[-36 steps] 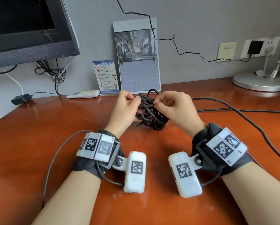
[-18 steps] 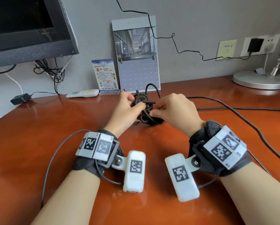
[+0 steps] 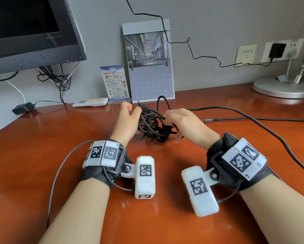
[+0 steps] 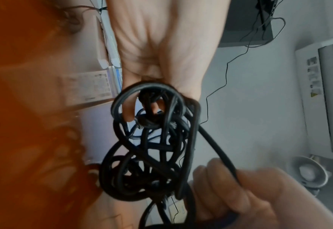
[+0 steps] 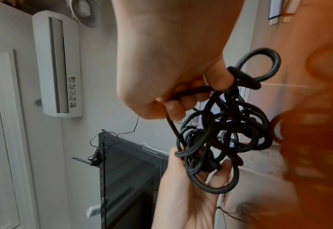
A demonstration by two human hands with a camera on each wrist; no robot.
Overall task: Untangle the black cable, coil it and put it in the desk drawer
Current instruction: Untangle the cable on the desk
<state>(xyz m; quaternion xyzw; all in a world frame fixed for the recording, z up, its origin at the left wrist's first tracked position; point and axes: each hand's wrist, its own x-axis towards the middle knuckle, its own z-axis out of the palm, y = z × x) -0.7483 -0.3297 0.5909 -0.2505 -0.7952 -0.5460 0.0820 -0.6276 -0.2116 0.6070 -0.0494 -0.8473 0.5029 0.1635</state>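
Note:
The black cable (image 3: pixel 152 126) is a tangled knot of loops on the orange-brown desk (image 3: pixel 42 155), between both hands. My left hand (image 3: pixel 136 110) holds the knot's left side, with fingers hooked through loops (image 4: pixel 130 111). My right hand (image 3: pixel 167 116) pinches one strand (image 5: pixel 193 91) that runs out of the knot's right side. In the right wrist view the cable (image 5: pixel 226 131) hangs between the two hands, with the left hand (image 5: pixel 197 175) below it. One loop stands up behind the knot. No drawer is in view.
A calendar (image 3: pixel 148 62), a card (image 3: pixel 115 81) and a white remote (image 3: pixel 90 102) stand along the wall behind the hands. A monitor (image 3: pixel 33 32) is at the back left, a lamp base (image 3: pixel 283 88) at the back right. Another cable with a metal plug (image 3: pixel 210 120) crosses the desk on the right.
The hands have drawn a little apart. The right hand now pulls a strand out to the right, and the knot is looser and more spread out between them.

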